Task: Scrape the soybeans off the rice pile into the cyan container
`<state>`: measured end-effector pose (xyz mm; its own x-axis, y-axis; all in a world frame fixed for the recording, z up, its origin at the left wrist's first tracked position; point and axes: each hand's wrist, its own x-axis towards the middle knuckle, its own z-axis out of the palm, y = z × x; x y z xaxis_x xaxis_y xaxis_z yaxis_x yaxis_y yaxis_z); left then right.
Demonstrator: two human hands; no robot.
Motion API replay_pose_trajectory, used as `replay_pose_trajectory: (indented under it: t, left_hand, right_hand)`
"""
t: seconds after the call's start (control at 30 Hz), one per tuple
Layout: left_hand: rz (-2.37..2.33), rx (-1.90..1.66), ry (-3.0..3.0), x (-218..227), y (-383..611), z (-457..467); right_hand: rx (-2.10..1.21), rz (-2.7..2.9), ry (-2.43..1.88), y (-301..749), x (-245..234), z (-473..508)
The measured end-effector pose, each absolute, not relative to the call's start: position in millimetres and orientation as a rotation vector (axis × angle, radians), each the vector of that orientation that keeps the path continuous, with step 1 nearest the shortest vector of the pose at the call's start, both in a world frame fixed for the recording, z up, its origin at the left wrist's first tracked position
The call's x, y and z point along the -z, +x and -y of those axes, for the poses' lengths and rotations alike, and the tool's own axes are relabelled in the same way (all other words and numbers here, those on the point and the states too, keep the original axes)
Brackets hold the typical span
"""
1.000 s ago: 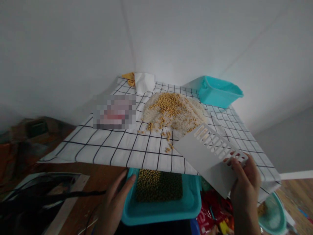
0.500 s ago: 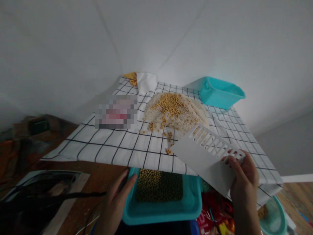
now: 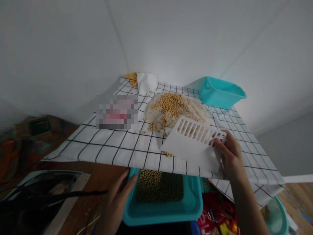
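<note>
In my right hand (image 3: 230,155) is a flat white plastic board with a row of slots (image 3: 190,143), gripped at its slotted right end. It is tilted over the front of the table, hiding part of a pile of rice (image 3: 195,111) with yellow soybeans (image 3: 171,101) on top. A few stray soybeans (image 3: 168,154) show by the board's lower left edge. My left hand (image 3: 119,192) holds the left rim of a teal plastic tray (image 3: 163,215) below the table's front edge. Yellow and dark green beans (image 3: 160,187) lie in the tray.
A checked cloth (image 3: 97,147) covers the table. A teal bin (image 3: 222,93) stands at the back right, white paper (image 3: 146,83) and a yellow item (image 3: 132,78) at the back left. A blurred-out item (image 3: 116,111) lies left. Red packaging (image 3: 217,209) and a round teal basin (image 3: 276,215) are below.
My right hand has moved the white slotted board up and left over the table, covering some stray soybeans. The left hand and tray have stayed almost still.
</note>
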<state>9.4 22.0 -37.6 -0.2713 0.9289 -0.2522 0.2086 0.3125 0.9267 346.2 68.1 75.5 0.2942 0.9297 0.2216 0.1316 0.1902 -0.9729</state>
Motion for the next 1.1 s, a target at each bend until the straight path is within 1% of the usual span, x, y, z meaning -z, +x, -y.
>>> replay_pose_trajectory:
  t: [0.1, 0.27, 0.37, 0.53, 0.67, 0.77, 0.93, 1.1]
  left_hand:
    - [-1.778, -1.000, 0.980, 50, 6, -22]
    - [-1.692, -0.972, 0.900, 42, 12, -26]
    - [-1.684, -0.980, 0.918, 40, 12, -24]
    - [-1.703, -0.990, 0.945, 46, 8, -21]
    - [-1.730, -0.931, 0.860, 32, 15, -24]
    - [-1.665, -0.958, 0.939, 21, 19, -25]
    - [-1.722, -0.947, 0.920, 25, 18, -23]
    - [-1.779, -0.950, 0.889, 35, 14, -23]
  right_hand:
    - [-0.849, 1.146, -1.255, 354, -78, -72]
    - [-0.635, 1.041, -1.205, 362, -78, -79]
    - [-0.570, 1.009, -1.208, 364, -76, -81]
    - [-0.567, 1.032, -1.254, 367, -71, -80]
    - [-0.538, 1.061, -1.276, 366, -71, -79]
    - [-0.568, 1.080, -1.276, 363, -72, -77]
    - [-0.642, 1.071, -1.301, 361, -72, -74]
    - [-0.466, 1.026, -1.213, 366, -72, -77]
